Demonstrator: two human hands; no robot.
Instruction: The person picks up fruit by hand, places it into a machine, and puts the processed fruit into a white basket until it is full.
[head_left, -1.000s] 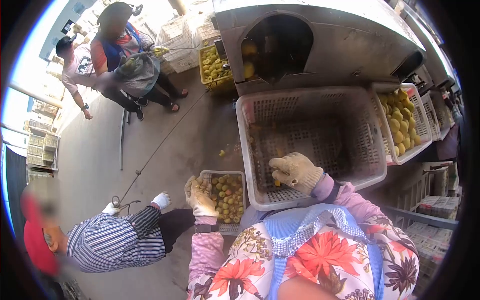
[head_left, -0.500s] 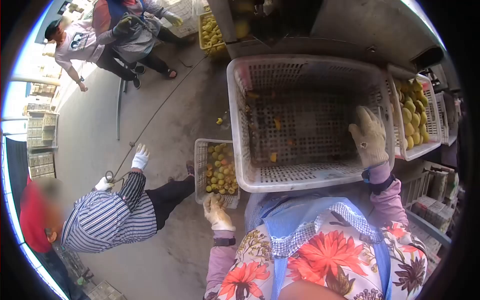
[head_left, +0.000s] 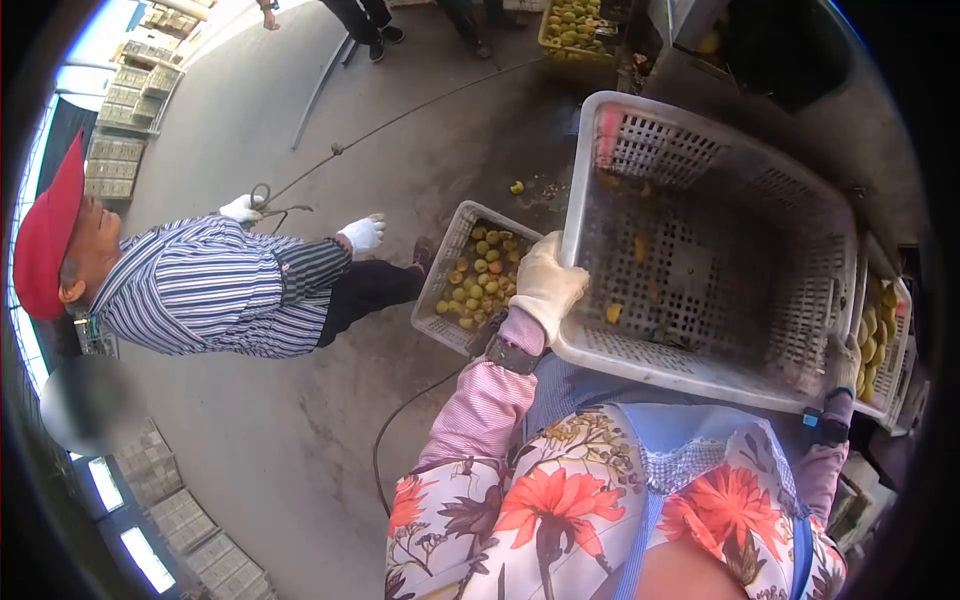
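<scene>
A large white plastic crate (head_left: 690,372) stands in front of my body, tilted in the view, with a few yellow-orange fruit scraps on its dark, dirty bottom. My left hand (head_left: 548,285), in a pale glove, grips the crate's left rim, its fingers wrapped over the edge. On the right side, my gloved right hand (head_left: 845,365) is at the crate's right wall, its fingers partly hidden behind the rim. A smaller white crate (head_left: 437,318) of yellow-green and orange fruit sits on the floor left of my left hand.
A person (head_left: 210,285) in a striped shirt and red cap holds a hooked cord at left. A yellow crate of fruit (head_left: 580,35) stands at the top, near other people's legs. Another fruit crate (head_left: 903,345) is at far right. One fruit piece (head_left: 516,187) lies on the floor.
My left hand has risen from beside the small crate onto the large crate's rim. My right hand has moved from inside the crate to its right side. The view has turned, and the crate appears tilted.
</scene>
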